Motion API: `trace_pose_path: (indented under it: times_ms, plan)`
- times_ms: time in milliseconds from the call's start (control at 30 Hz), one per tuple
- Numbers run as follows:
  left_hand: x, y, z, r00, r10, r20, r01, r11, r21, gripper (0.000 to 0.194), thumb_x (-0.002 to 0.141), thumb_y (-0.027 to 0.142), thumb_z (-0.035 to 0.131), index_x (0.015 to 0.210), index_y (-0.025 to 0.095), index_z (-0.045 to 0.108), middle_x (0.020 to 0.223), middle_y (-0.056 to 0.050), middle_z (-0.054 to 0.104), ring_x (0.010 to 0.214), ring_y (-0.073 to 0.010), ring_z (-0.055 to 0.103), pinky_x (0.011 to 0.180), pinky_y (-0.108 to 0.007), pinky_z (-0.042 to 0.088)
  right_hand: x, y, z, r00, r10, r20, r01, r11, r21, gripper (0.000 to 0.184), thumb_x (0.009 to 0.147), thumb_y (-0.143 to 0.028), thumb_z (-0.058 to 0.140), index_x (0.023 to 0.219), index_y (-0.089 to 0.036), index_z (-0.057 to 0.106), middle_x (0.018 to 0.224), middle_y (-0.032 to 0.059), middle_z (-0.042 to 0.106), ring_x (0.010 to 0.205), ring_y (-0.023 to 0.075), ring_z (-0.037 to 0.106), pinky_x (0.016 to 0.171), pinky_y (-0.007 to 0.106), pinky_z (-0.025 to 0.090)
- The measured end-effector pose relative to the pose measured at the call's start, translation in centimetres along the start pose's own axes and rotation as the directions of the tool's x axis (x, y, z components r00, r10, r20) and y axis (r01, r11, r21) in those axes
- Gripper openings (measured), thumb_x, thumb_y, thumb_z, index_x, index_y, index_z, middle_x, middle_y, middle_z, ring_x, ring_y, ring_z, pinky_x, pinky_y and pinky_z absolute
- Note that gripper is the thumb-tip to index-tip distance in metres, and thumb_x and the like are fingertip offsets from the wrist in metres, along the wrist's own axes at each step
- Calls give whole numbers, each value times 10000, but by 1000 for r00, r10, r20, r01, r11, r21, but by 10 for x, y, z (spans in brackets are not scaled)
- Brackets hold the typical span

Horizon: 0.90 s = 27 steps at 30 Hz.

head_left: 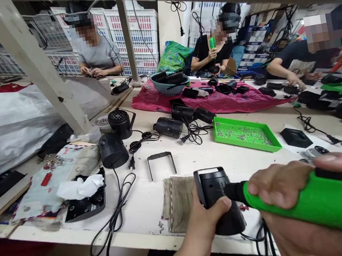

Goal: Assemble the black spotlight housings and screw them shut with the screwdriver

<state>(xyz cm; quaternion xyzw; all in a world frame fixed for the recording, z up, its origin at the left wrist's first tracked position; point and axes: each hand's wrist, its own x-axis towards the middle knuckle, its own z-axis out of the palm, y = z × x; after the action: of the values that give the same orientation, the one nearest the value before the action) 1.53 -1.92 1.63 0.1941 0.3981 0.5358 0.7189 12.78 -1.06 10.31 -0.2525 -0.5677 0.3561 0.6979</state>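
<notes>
My left hand (pixel 200 223) is wrapped around a black cylindrical lamp-like housing (pixel 229 222), which stands tilted near the table's front edge. A black bracket (pixel 209 169) sits at the housing's upper end. My right hand (pixel 279 186) grips a green electric screwdriver (pixel 329 195) from the right. Its black nose (pixel 235 191) points at the housing's side, close to my left thumb; the bit's contact point is hidden. Beneath and beside the housing lies a folded brown cloth (pixel 180 203). A loose black U-shaped bracket (pixel 160 155) stands just beyond the cloth.
A green tray (pixel 246 135) of small screws lies ahead. Several black housings (pixel 168 127) with cords rest mid-table. At left, a cord (pixel 115 216) hangs over the edge near a black shell (pixel 87 205). A post (pixel 40 71) rises left. Co-workers (pixel 97 53) sit across the table.
</notes>
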Motion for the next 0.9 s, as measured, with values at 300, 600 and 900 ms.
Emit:
trace_pose_path:
  times_ms: [300, 600, 900]
  plan:
    - [4, -2, -2, 999, 10, 53, -12, 999, 52, 646, 538, 347, 838, 1116, 192, 595, 991, -85, 715, 947, -288, 637, 850, -376, 471, 6, -1, 17, 995, -81, -67, 81, 997, 6, 380, 754, -523, 709, 1023, -274, 613, 580, -28, 595, 471, 174, 514, 534, 375, 486]
    - [5, -1, -2, 994, 60, 90, -79, 971, 226, 528, 621, 303, 770, 1093, 175, 568, 966, -48, 694, 958, -263, 625, 859, -352, 456, 13, 23, 21, 997, -28, -71, 40, 984, 176, 300, 721, -449, 721, 915, -239, 628, 545, -38, 550, 437, 139, 476, 446, 296, 449]
    - [5, 5, -4, 996, -78, 51, 73, 994, 86, 582, 627, 413, 788, 1108, 157, 584, 965, -91, 731, 917, -266, 665, 840, -363, 494, 17, 3, -15, 983, -155, -95, 159, 986, 46, 445, 800, -454, 657, 1165, -210, 583, 574, -28, 596, 476, 152, 504, 486, 317, 480]
